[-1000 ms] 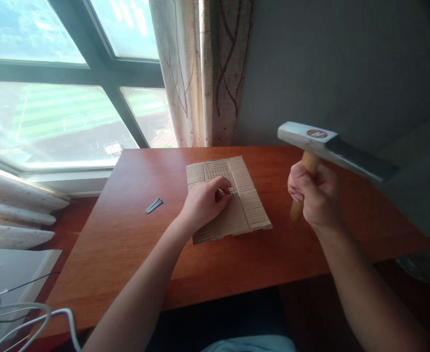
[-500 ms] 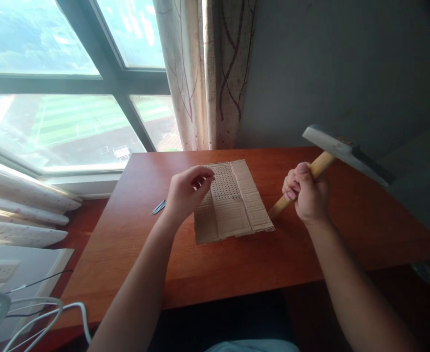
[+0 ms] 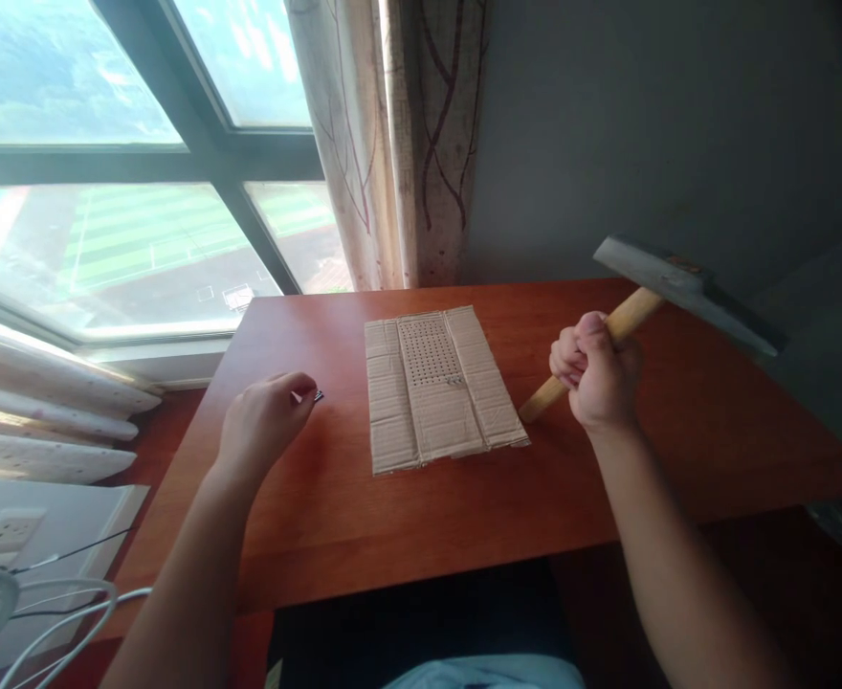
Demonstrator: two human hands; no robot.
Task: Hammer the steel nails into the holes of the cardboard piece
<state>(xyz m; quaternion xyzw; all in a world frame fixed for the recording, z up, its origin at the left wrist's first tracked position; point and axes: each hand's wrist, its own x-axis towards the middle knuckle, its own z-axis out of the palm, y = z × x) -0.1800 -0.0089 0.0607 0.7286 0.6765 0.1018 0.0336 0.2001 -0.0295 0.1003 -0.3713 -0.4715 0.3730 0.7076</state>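
Observation:
My right hand (image 3: 603,375) is wrapped round the wooden handle of a hammer (image 3: 634,311), held above the table's right side with its grey metal head up. The handle's lower end is near the cardboard's right corner. My left hand (image 3: 267,421) has come down at the table's left side, thumb and fingers pinched on the nails (image 3: 319,394). Only the nails' ends show past the fingertips; the hand hides the rest. Between the hands a creased piece of cardboard (image 3: 446,419) lies flat, bearing a panel with rows of small dark holes (image 3: 432,351).
The reddish wooden table (image 3: 421,545) reaches to a window (image 3: 141,239) and a patterned curtain (image 3: 435,144) at the back. White cables (image 3: 55,612) hang at the lower left near a wall socket (image 3: 13,531). A grey wall (image 3: 643,124) stands behind the table.
My left hand has moved left and down from over the cardboard to the nails. My right hand still holds the hammer, nearly in place. The view has shifted slightly.

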